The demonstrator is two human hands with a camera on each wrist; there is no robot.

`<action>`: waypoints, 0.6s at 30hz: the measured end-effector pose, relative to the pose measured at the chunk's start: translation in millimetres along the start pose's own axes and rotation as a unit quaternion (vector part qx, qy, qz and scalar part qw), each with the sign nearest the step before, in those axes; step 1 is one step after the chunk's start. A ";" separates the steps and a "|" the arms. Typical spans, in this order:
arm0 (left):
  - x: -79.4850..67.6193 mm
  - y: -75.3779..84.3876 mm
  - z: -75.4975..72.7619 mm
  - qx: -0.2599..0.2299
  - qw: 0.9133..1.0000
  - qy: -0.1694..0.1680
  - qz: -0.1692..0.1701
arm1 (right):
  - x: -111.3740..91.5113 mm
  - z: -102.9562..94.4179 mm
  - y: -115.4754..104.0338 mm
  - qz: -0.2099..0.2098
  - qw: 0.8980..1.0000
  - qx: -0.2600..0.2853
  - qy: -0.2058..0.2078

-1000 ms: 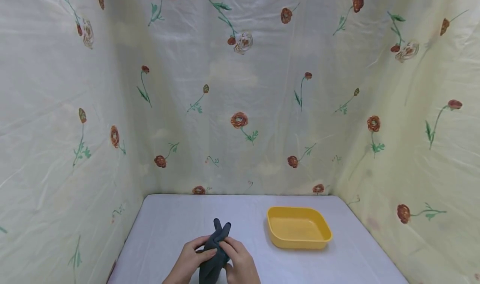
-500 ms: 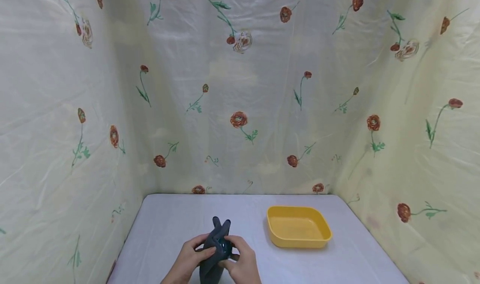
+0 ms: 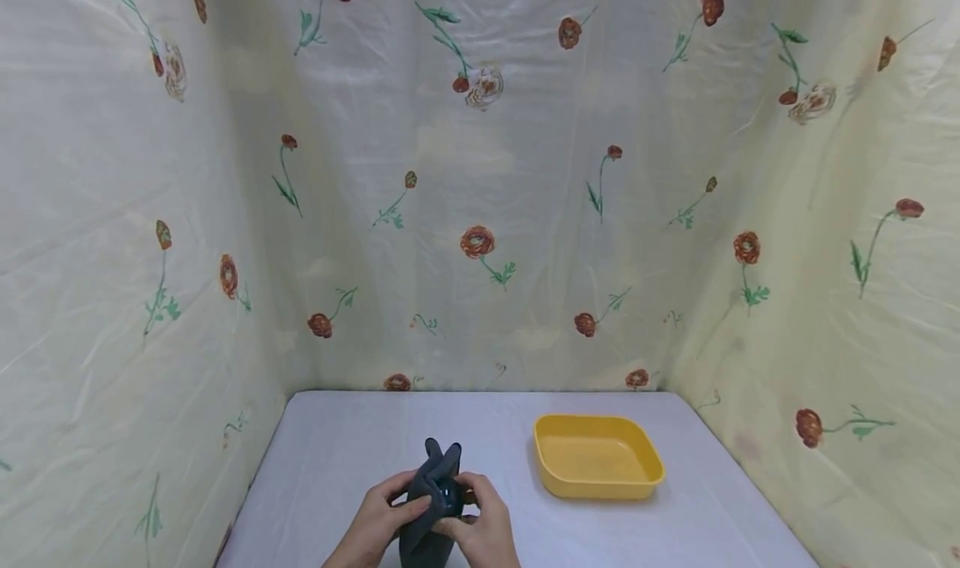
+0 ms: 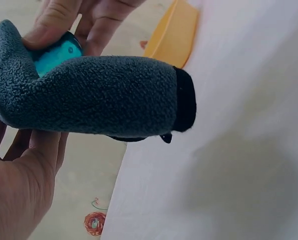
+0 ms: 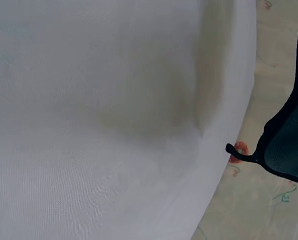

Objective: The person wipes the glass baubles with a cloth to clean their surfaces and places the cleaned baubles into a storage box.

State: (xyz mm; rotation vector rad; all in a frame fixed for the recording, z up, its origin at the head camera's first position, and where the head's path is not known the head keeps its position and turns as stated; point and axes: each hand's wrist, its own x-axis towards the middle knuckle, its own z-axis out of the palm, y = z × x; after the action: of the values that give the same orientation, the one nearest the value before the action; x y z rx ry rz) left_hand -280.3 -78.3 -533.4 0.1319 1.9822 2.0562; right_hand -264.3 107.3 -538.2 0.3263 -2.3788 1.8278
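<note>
Near the front of the table, my left hand (image 3: 378, 518) holds a dark grey-teal fleecy cloth (image 3: 427, 526) with black edging, thumb across its front. The cloth is folded around a glossy round object (image 3: 450, 495). In the left wrist view this object (image 4: 59, 55) looks bright teal with a dark rim; its kind does not show, since cloth and fingers cover much of it. My right hand (image 3: 483, 518) grips the object from the right between thumb and fingers. Two cloth corners stick up above the hands. A small loop hangs off the cloth (image 5: 291, 145) in the right wrist view.
A yellow rectangular tub (image 3: 596, 493) stands to the right, beyond the hands. The table (image 3: 352, 434) has a white cover. Flower-printed curtains (image 3: 540, 284) close off its back and both sides.
The right fingers have shifted from the cloth to the round object, which shows more from the fold than a second ago. The left hand keeps its hold; the tub has not moved.
</note>
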 end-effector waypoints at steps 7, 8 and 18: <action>1.4 -3.1 -0.5 -0.010 1.000 0.016 0.015 | 1.9 -0.1 0.8 0.001 1.000 0.016 -0.012; 1.9 -3.3 -0.9 -0.011 1.000 0.019 0.015 | 2.8 -1.0 0.6 0.004 1.000 0.020 -0.022; 5.5 -5.5 -3.6 -0.002 1.000 0.023 0.009 | 3.0 -7.5 1.8 0.009 0.997 0.033 -0.076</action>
State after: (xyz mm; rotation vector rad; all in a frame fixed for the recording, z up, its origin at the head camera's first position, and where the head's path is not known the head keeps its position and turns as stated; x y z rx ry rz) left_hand -285.7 -80.3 -539.7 0.1034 2.0123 2.0924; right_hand -267.9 114.7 -537.2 0.4672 -2.4288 1.9593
